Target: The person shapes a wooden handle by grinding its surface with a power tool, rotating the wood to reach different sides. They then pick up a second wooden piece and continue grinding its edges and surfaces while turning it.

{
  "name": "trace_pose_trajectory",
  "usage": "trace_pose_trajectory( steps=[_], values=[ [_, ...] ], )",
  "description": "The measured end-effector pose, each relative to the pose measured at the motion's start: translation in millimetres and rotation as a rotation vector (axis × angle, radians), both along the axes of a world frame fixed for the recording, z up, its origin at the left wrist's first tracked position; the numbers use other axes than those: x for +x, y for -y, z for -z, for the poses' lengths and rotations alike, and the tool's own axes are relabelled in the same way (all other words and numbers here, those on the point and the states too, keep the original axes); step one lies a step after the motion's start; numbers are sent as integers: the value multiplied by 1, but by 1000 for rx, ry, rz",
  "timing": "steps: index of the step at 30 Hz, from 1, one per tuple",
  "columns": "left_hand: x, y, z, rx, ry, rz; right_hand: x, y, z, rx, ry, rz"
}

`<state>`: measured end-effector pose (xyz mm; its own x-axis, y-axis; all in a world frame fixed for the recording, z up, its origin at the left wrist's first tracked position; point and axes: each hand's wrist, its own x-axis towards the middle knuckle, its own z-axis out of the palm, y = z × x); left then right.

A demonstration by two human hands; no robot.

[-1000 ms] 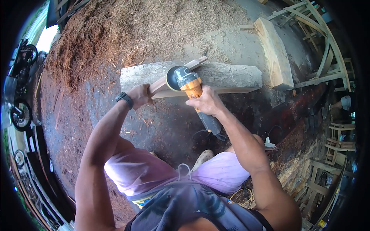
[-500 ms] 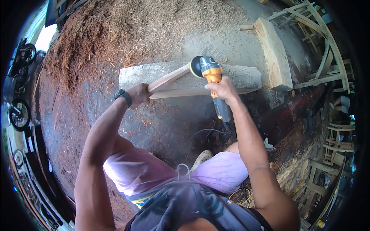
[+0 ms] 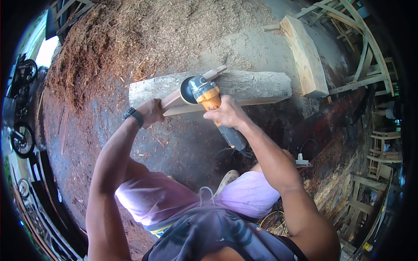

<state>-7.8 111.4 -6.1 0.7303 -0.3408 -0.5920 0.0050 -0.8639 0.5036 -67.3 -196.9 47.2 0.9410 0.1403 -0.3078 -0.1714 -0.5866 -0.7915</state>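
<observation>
My left hand (image 3: 151, 112), with a watch on its wrist, is closed around the near end of a narrow wooden strip (image 3: 171, 100). The strip slants up and right across a thick slab of timber (image 3: 261, 85) lying on the ground. My right hand (image 3: 228, 114) grips an orange and grey angle grinder (image 3: 210, 98) by its body. Its round sanding disc (image 3: 187, 90) is over the middle of the strip and hides part of it. The strip's far end shows beyond the grinder's head.
Wood shavings (image 3: 183, 35) are heaped beyond the slab. A squared beam (image 3: 305, 56) lies to the right. Wooden frames (image 3: 370, 48) stand at the far right, and motorbikes (image 3: 22, 139) at the left. A power socket (image 3: 301, 161) sits near my right knee.
The grinder has moved left and toward me along the strip, from its far end to its middle. My right hand moved with it; my left hand keeps its hold.
</observation>
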Motion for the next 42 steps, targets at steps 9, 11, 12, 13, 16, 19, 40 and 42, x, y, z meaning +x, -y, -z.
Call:
trace_pose_trajectory(
  steps=[9,11,12,13,16,19,40,42],
  values=[
    [2,-3,4,-57,-20,-9,29,53,12,-79,-70,162],
    [3,-4,10,-60,-21,-10,36,64,13,-40,-45,217],
    [3,-4,9,-65,-19,-11,40,69,14,-31,-43,270],
    [3,-4,9,-64,-16,-12,42,72,16,-21,-41,324],
    [0,1,0,-35,10,-8,39,72,19,15,-32,305],
    [-2,1,-8,19,32,-3,28,47,17,141,-70,209],
    [-5,4,-9,41,87,-17,28,63,0,97,-61,263],
    [-6,4,-8,38,99,-4,20,48,5,186,-89,191]
  ],
)
